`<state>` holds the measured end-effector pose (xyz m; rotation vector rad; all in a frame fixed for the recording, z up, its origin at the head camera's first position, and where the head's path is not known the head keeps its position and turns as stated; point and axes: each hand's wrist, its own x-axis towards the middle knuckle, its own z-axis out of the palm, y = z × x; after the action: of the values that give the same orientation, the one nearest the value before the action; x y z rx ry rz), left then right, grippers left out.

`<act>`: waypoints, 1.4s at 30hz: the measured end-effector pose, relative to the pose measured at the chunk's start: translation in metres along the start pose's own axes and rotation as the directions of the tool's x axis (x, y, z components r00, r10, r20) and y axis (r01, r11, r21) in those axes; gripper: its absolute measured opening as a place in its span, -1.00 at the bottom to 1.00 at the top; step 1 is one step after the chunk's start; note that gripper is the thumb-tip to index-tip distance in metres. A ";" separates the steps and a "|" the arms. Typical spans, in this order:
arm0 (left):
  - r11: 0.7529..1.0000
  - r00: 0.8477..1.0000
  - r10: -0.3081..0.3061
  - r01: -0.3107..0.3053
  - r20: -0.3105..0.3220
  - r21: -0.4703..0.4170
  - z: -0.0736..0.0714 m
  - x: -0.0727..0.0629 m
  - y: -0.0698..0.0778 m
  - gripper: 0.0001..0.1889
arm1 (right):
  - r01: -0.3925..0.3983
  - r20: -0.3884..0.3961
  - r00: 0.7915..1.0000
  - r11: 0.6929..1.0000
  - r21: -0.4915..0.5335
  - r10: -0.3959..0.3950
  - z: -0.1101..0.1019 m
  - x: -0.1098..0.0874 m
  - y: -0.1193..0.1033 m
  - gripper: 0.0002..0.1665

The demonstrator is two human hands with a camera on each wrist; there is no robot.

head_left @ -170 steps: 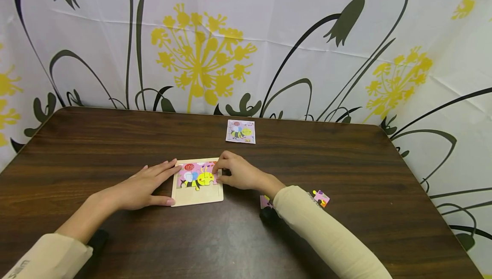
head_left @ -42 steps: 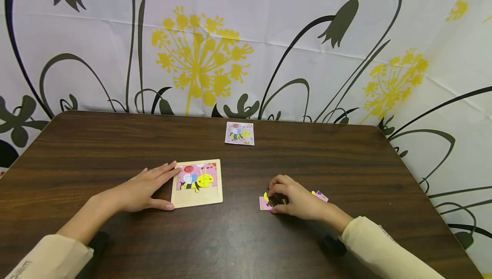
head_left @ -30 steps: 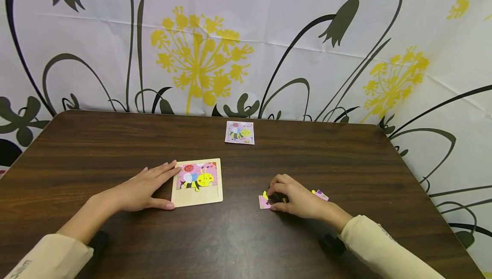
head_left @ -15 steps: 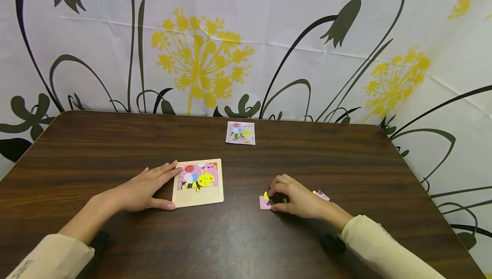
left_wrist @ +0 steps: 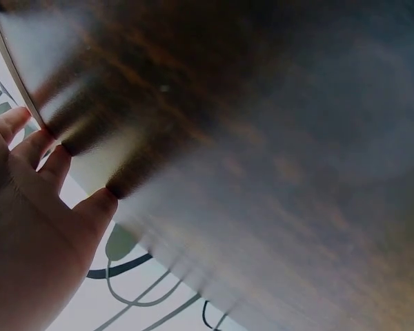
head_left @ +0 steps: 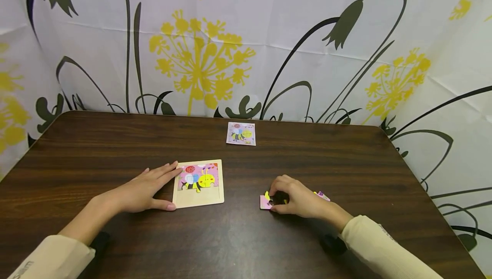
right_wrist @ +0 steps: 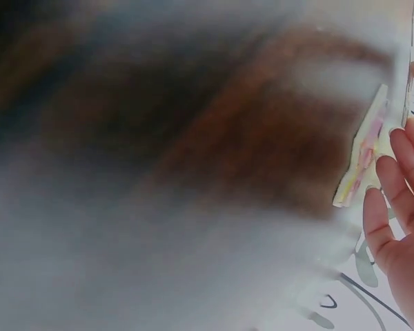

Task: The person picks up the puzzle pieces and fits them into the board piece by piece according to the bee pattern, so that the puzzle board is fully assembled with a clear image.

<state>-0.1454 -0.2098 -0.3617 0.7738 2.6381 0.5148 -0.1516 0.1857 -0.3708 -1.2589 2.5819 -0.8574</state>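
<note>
A wooden jigsaw tray (head_left: 197, 197) lies left of the table's middle. Its upper part is filled with joined pieces showing a yellow and black bee on pink; a bare wood strip shows below. My left hand (head_left: 140, 191) rests at the tray's left edge, fingers extended and thumb at the lower corner. To the right, my right hand (head_left: 296, 198) pinches a pink and yellow jigsaw piece (head_left: 265, 202) between thumb and fingers, low over the table; the hand hides part of it. A second jigsaw piece (head_left: 323, 195) lies behind that hand, partly covered by it.
A picture card (head_left: 241, 133) with the same bee lies near the back edge of the dark wood table (head_left: 238, 245). Behind the table hangs a white cloth (head_left: 284, 22) with yellow and dark green flowers.
My right hand has moved from the tray's right edge to the loose piece on the right and stays there, holding that piece. The left hand and tray have stayed in place.
</note>
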 end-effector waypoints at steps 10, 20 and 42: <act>1.000 1.000 0.002 -0.002 -0.010 -0.005 0.001 0.000 0.000 0.00 | 0.005 -0.023 1.000 0.999 0.045 -0.004 -0.008 0.011 -0.005 -0.74; 1.000 1.000 0.002 -0.002 -0.010 0.000 0.002 0.000 0.000 0.01 | 0.021 -0.027 0.999 0.999 0.048 -0.020 -0.005 0.031 -0.012 -0.75; 1.000 1.000 -0.002 0.001 -0.014 -0.013 0.001 -0.001 0.001 0.01 | 0.015 0.067 0.998 1.000 0.024 -0.016 0.023 0.085 -0.039 -0.73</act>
<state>-0.1442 -0.2093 -0.3619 0.7668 2.6453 0.5389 -0.1712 0.0922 -0.3582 -1.2806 2.5060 -0.8307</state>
